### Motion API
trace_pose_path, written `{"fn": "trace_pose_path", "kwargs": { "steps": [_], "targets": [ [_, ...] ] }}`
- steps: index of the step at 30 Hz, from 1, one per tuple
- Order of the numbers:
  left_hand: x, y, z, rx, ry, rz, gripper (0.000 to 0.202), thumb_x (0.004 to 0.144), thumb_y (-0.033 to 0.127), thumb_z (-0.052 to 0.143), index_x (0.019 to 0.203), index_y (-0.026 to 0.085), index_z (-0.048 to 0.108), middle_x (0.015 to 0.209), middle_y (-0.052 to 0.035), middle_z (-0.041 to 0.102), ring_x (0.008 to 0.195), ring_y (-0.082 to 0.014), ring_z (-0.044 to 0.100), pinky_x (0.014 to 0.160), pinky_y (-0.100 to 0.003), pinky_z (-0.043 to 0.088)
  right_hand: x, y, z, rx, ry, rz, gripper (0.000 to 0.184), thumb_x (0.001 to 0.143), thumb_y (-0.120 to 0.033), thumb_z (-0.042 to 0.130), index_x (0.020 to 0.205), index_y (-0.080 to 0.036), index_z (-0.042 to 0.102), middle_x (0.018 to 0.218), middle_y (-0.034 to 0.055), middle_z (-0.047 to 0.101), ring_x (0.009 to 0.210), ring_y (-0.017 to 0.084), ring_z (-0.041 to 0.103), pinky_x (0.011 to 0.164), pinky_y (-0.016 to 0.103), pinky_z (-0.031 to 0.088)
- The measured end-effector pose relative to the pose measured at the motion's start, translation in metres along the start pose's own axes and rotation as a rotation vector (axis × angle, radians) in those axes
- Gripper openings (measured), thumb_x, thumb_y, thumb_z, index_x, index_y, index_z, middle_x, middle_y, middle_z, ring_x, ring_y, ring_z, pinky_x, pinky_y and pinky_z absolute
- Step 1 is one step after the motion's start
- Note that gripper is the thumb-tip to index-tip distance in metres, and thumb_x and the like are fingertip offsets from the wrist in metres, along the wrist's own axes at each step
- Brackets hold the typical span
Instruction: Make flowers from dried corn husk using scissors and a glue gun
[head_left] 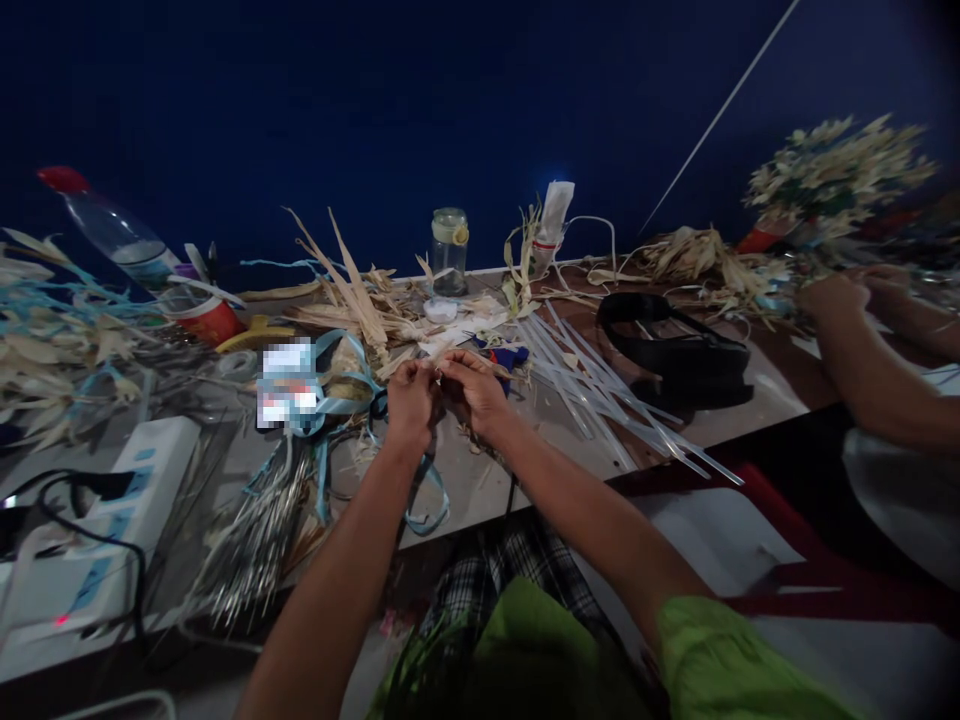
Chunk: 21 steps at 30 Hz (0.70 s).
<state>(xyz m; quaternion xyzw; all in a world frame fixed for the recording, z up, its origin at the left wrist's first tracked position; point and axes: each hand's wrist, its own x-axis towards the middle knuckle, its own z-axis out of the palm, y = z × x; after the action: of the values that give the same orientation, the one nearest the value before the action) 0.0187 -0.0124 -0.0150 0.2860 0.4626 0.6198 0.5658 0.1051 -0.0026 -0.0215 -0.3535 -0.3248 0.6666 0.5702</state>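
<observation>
Against a deep-blue wall (337,120), my left hand (411,402) and right hand (477,394) meet above a littered table (472,485), fingertips pinched on a pale sliver (438,369) too small to identify, between dried husks (366,318) and clear plastic tubes (594,390).

Above the bench (474,485), the fingertips of the left hand (410,400) and right hand (476,392) are held close together; what lies between them cannot be made out. Dried husks (360,300) are strewn beyond, with a lidded jar (450,262) stood upright among them. Blue ribbon (345,406) is looped near the left hand, and thin wires (262,530) are bunched nearer the front edge. Clear tubes (585,375) are scattered to the right, beside a black bag (697,370). At far right, a co-worker's hand (836,300) is partly blurred.
</observation>
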Motion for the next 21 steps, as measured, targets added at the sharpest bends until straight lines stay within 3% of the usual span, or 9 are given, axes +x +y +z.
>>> {"fn": "trace_pose_path", "kwargs": {
  "steps": [4,9,14,21],
  "targets": [
    [-0.0040,0.0061,0.0006,-0.117,-0.036,-0.097,0.022,0.067,0.025,0.063,0.072,0.018,0.042,0.058,0.0076,0.049,0.034,-0.0003,0.028,0.035,-0.016,0.020,0.0038,-0.0004,-0.0030,0.060,0.012,0.021,0.021,0.056,-0.024,0.068,0.070,-0.020,0.052,0.057,-0.0076,0.050,0.048,0.006,0.041,0.048,0.019,0.033],
    [-0.0070,0.0085,0.0001,-0.089,-0.095,-0.123,0.024,0.070,0.028,0.063,0.072,0.019,0.041,0.047,0.0110,0.034,0.033,-0.0019,0.026,0.035,-0.016,0.019,0.0050,0.0025,-0.0050,0.012,0.038,-0.023,0.019,0.057,-0.024,0.068,0.069,-0.019,0.055,0.058,-0.0076,0.051,0.048,0.005,0.040,0.048,0.019,0.032],
    [-0.0087,0.0092,0.0017,-0.076,-0.118,-0.147,0.023,0.070,0.026,0.064,0.072,0.019,0.042,0.046,0.0110,0.034,0.033,-0.0017,0.028,0.037,-0.015,0.024,0.0047,0.0058,-0.0050,-0.080,0.048,-0.085,0.016,0.058,-0.025,0.067,0.068,-0.018,0.056,0.059,-0.0066,0.052,0.052,0.006,0.043,0.051,0.020,0.034],
    [-0.0061,0.0084,0.0028,-0.122,-0.091,-0.146,0.025,0.064,0.019,0.066,0.070,0.018,0.042,0.043,0.0115,0.036,0.032,-0.0012,0.028,0.037,-0.015,0.024,0.0003,0.0013,-0.0026,0.042,-0.017,0.024,0.020,0.055,-0.023,0.069,0.067,-0.018,0.053,0.058,-0.0059,0.054,0.052,0.008,0.049,0.051,0.021,0.038]
  ]
}}
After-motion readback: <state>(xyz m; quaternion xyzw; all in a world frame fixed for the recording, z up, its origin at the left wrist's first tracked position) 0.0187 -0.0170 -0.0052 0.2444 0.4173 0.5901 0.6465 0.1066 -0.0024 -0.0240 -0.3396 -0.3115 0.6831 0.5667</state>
